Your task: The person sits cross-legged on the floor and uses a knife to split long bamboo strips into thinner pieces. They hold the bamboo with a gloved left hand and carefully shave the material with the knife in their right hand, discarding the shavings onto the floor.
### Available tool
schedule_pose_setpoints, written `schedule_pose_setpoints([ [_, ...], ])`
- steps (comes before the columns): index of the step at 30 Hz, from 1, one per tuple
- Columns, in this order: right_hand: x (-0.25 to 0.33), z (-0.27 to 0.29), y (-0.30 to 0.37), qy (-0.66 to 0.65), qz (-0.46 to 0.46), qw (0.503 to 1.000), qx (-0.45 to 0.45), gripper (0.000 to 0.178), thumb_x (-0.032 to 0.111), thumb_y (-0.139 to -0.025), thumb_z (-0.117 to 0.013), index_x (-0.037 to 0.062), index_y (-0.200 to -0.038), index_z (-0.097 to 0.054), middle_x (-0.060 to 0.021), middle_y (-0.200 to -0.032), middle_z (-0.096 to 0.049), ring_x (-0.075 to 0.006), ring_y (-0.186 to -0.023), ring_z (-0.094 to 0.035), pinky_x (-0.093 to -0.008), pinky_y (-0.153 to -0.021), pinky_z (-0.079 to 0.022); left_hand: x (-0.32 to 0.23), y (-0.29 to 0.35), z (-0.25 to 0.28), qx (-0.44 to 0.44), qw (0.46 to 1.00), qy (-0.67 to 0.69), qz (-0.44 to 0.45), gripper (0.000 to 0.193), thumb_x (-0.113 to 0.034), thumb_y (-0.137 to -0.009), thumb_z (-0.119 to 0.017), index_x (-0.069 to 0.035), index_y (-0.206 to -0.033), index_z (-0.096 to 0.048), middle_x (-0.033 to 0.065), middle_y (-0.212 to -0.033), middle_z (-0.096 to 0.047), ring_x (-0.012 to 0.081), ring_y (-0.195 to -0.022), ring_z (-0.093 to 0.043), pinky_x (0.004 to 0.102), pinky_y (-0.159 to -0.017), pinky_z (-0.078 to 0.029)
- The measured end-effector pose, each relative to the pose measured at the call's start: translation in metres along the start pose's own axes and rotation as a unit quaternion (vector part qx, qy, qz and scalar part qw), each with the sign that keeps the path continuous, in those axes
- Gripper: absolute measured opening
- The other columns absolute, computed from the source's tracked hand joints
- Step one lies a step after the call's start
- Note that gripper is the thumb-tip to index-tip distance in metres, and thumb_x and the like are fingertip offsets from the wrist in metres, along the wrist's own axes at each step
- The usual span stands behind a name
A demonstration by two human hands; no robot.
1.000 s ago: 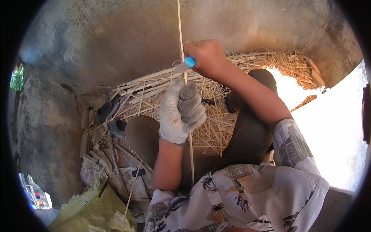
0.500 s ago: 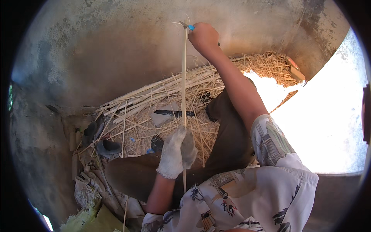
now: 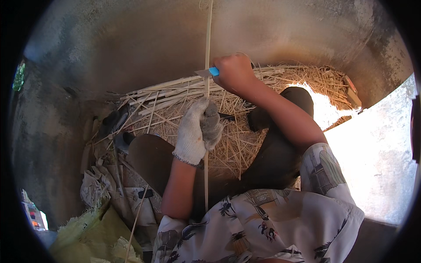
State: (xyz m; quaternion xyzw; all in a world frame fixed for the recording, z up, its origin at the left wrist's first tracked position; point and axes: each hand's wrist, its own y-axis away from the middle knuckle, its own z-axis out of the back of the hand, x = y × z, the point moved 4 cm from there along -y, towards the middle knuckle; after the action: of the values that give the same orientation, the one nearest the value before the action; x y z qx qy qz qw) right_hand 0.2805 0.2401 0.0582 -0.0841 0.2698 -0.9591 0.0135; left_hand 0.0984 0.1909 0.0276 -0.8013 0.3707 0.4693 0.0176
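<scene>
My left hand [image 3: 195, 129], in a pale knitted work glove, is closed around a long, narrow, pale strip [image 3: 208, 39] that looks like split bamboo. The strip runs from the top edge of the view down to my lap. Beyond the glove, my bare right hand [image 3: 234, 74] grips a knife [image 3: 213, 71] with a blue part next to its blade. That blade lies across the strip, a short way above my left hand. The knife's handle is mostly hidden in my fist.
Pale strips [image 3: 175, 84] and heaped shavings [image 3: 230, 151] lie beyond and between my bent legs. A dark shoe [image 3: 125, 140] sits at the left, near crumpled sheeting [image 3: 94, 188] and a yellowish sack [image 3: 87, 236]. A curved, stained wall [image 3: 144, 44] rises around me.
My right hand and the knife have come down the strip toward me, nearer the left hand. The gloved hand sits higher in view, and the strip's far end reaches the top edge. The view has shifted.
</scene>
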Motion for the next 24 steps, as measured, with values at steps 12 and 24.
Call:
schedule_pose_setpoints([
  [12, -0.074, -0.018, -0.052, -0.018, -0.186, 0.981, -0.055, 0.023, 0.023, -0.084, -0.063, 0.0022, -0.083, -0.072, -0.0212, -0.075, -0.069, -0.0421, -0.075, -0.069, -0.0518, -0.068, -0.055, 0.023, 0.009, -0.011, -0.010, 0.995, -0.095, 0.034, 0.031, -0.032, -0.103, -0.052, -0.013, -0.078, -0.051, -0.0028, -0.054, -0.042, 0.0109, -0.037, -0.037, 0.0284, -0.033, -0.027],
  [24, -0.003, -0.033, 0.017, -0.019, -0.008, 0.997, 0.080, 0.014, 0.022, -0.081, -0.066, 0.0106, -0.084, -0.073, -0.0150, -0.074, -0.070, -0.0373, -0.070, -0.069, -0.0491, -0.066, -0.055, 0.029, 0.019, 0.014, -0.055, 0.996, 0.002, 0.065, 0.032, -0.034, -0.102, -0.053, -0.016, -0.076, -0.049, -0.0024, -0.053, -0.038, 0.0117, -0.035, -0.031, 0.0288, -0.034, -0.024],
])
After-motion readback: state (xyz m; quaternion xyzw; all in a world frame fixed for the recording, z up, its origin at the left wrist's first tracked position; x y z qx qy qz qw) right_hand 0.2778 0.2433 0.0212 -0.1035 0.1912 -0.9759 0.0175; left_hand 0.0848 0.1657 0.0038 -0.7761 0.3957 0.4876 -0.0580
